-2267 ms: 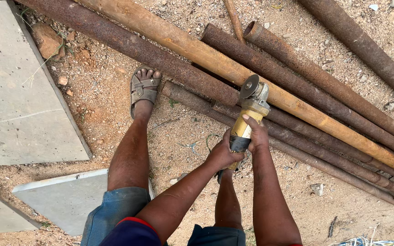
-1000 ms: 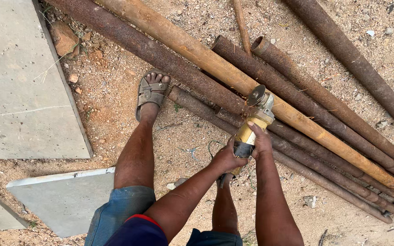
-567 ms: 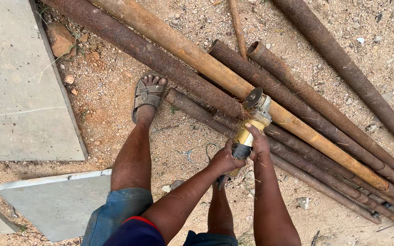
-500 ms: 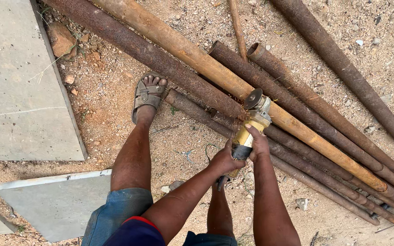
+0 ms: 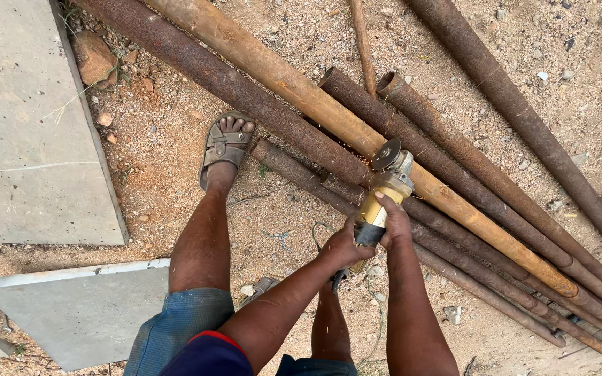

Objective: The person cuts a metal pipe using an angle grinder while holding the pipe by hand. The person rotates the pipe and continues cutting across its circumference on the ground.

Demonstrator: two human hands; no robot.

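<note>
Both of my hands grip a yellow angle grinder (image 5: 383,191). My left hand (image 5: 345,244) wraps the rear of its body and my right hand (image 5: 393,221) lies over the top near the head. The grey disc (image 5: 386,154) touches a long tan rusty pipe (image 5: 301,87), and a few small sparks show at the contact. Dark rusty pipes (image 5: 231,87) lie on either side of it, running diagonally from upper left to lower right. My left foot in a brown sandal (image 5: 223,147) stands by the end of a short pipe (image 5: 280,160).
Grey concrete slabs lie on the left (image 5: 22,125) and lower left (image 5: 78,313). A reddish stone (image 5: 95,57) sits by the slab edge. The ground is sandy gravel. More rusty pipes (image 5: 517,111) cross the upper right. A thin cord (image 5: 318,230) trails by the grinder.
The grinder disc has stayed against the tan pipe while the view shifted slightly. My hands keep the same grip. My foot has not moved.
</note>
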